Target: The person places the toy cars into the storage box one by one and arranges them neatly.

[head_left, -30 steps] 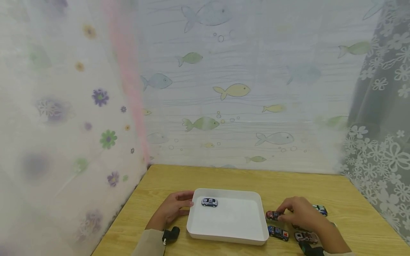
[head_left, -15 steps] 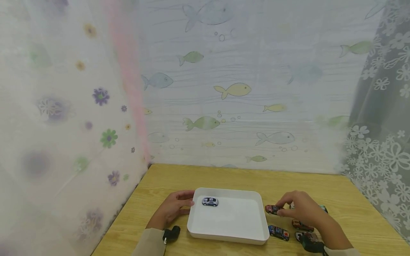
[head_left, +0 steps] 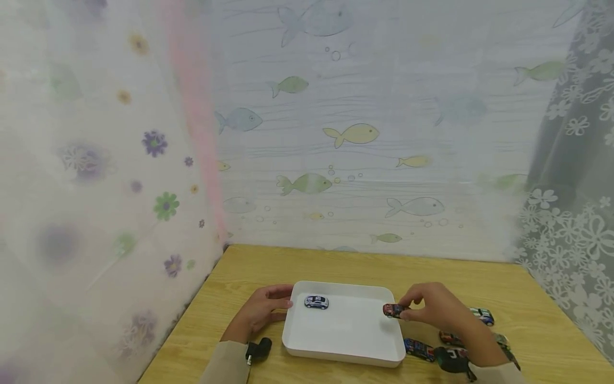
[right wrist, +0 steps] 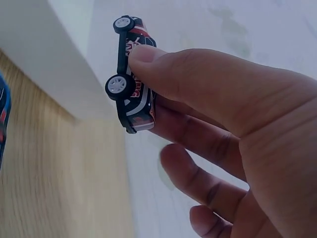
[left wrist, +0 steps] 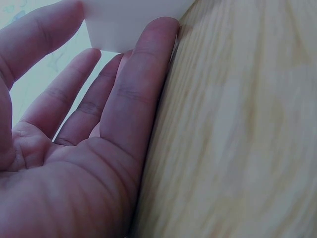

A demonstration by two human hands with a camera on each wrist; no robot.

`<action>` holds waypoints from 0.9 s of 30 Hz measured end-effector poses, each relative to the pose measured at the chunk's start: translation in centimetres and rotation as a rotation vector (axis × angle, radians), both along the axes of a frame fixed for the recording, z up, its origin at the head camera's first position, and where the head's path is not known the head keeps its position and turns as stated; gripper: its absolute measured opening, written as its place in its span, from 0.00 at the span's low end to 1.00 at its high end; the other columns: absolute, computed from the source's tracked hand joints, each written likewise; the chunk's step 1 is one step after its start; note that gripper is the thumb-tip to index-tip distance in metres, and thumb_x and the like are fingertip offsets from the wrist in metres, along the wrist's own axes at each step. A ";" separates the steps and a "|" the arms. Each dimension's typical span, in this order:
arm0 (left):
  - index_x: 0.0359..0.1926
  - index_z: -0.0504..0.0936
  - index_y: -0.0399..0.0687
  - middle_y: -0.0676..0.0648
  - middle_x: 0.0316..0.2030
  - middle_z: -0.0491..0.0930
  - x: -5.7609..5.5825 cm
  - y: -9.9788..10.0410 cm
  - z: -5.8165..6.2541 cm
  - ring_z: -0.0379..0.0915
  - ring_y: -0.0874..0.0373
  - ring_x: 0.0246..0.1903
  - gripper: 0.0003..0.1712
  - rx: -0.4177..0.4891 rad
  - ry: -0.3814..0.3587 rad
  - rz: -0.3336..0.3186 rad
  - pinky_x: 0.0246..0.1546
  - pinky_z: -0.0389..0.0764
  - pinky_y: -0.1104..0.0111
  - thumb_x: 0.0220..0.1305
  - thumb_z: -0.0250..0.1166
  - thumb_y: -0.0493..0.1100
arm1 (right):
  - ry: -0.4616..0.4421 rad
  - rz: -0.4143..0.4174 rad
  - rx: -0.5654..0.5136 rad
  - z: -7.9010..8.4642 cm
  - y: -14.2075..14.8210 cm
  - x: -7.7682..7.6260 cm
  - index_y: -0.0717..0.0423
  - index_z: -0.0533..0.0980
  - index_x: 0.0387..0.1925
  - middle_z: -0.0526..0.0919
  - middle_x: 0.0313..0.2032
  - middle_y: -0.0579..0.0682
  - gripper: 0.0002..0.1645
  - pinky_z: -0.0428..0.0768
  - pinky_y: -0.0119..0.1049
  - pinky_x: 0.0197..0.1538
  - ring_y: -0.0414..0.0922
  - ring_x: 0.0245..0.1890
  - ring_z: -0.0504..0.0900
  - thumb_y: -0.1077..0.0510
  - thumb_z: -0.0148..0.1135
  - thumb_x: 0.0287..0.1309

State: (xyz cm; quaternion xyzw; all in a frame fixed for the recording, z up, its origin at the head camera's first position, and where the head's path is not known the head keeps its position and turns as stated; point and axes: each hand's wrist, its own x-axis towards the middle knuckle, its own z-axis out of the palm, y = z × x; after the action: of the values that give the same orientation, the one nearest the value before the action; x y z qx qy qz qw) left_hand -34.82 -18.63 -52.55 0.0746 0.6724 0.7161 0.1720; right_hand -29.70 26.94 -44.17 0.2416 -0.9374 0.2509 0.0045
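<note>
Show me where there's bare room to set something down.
Bare: near half of the tray, short of the white car, and the table between tray and fish-print curtain. Crowded: table right of the tray, where toy cars cluster.

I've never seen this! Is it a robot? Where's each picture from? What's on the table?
No robot: a person's left grip and right grip, just bare hands. The big picture comes from a camera on the person's head; each close-up, from a wrist camera. On the yellowish wooden table sits a shallow white rectangular tray, with a small white-and-dark toy car inside. More small patterned toy cars lie to its right. The left grip touches the tray, and the right grip pinches a red-and-black toy car near the tray's right edge.
</note>
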 end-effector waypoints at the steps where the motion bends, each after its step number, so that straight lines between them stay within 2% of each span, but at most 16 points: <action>1: 0.71 0.72 0.37 0.35 0.68 0.73 0.0 0.0 0.0 0.80 0.49 0.57 0.33 -0.003 0.003 0.000 0.54 0.87 0.54 0.67 0.70 0.35 | 0.009 0.010 -0.009 0.0 -0.2 -0.1 0.32 0.88 0.40 0.86 0.39 0.30 0.10 0.80 0.33 0.38 0.36 0.39 0.80 0.41 0.76 0.56; 5: 0.71 0.72 0.37 0.35 0.68 0.73 -0.1 0.0 0.0 0.80 0.49 0.58 0.34 -0.005 0.006 -0.003 0.54 0.87 0.54 0.67 0.70 0.35 | 0.024 0.049 -0.045 0.0 -1.2 -0.3 0.36 0.89 0.40 0.86 0.38 0.32 0.10 0.80 0.31 0.36 0.33 0.36 0.79 0.43 0.77 0.56; 11: 0.72 0.72 0.37 0.35 0.68 0.73 -0.1 0.0 -0.2 0.80 0.48 0.58 0.34 -0.003 0.004 -0.002 0.54 0.87 0.53 0.67 0.70 0.35 | -0.004 0.080 -0.083 -0.2 -2.7 -0.8 0.41 0.89 0.39 0.86 0.37 0.36 0.10 0.81 0.29 0.33 0.32 0.33 0.80 0.47 0.78 0.55; 27: 0.71 0.72 0.38 0.35 0.69 0.73 0.0 0.0 0.0 0.80 0.48 0.58 0.33 -0.012 0.001 0.011 0.54 0.87 0.54 0.66 0.71 0.35 | -0.054 0.091 -0.090 -0.6 -5.7 -2.1 0.44 0.89 0.36 0.86 0.36 0.39 0.07 0.81 0.29 0.33 0.36 0.31 0.81 0.51 0.79 0.54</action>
State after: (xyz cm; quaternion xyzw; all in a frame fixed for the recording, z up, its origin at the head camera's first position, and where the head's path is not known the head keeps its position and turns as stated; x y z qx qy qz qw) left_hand -34.80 -18.61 -52.55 0.0703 0.6771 0.7130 0.1680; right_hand -31.81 21.21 -44.79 0.2767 -0.9129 0.2993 -0.0211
